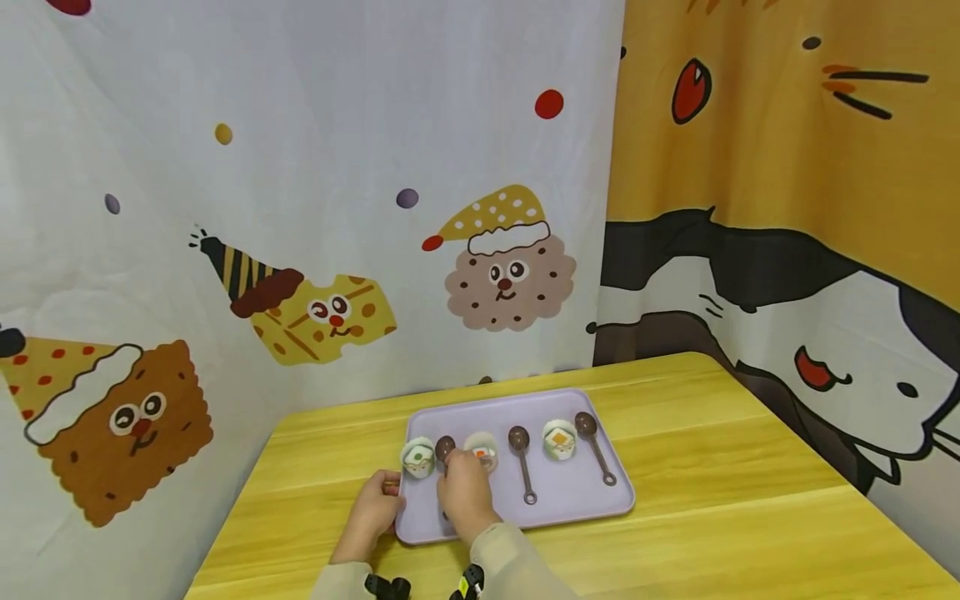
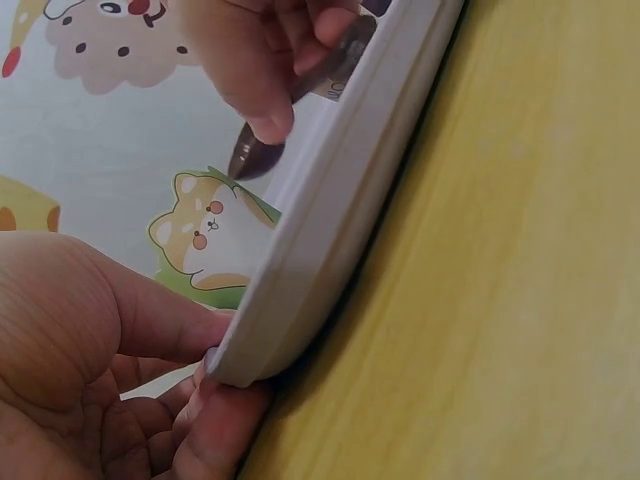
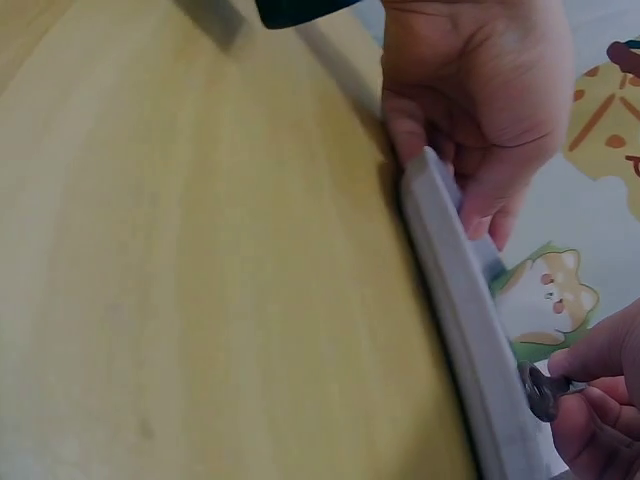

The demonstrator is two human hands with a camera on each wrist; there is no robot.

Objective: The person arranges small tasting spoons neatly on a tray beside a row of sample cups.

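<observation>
My left hand grips the left edge of a pale purple tray, thumb on the rim and fingers beneath in the left wrist view. Over the tray's left part, my right hand pinches a brown spoon by its handle. The spoon's round bowl points to the far side between a pale cup with a green mark and a pale cup with an orange mark, which the hand partly covers. In the left wrist view a dog figure with a green border shows beyond the rim.
Two more brown spoons, a middle spoon and a right spoon, lie on the tray. Between them stands a cup with a yellow mark. The yellow wood-patterned table meets a cartoon-printed curtain behind it.
</observation>
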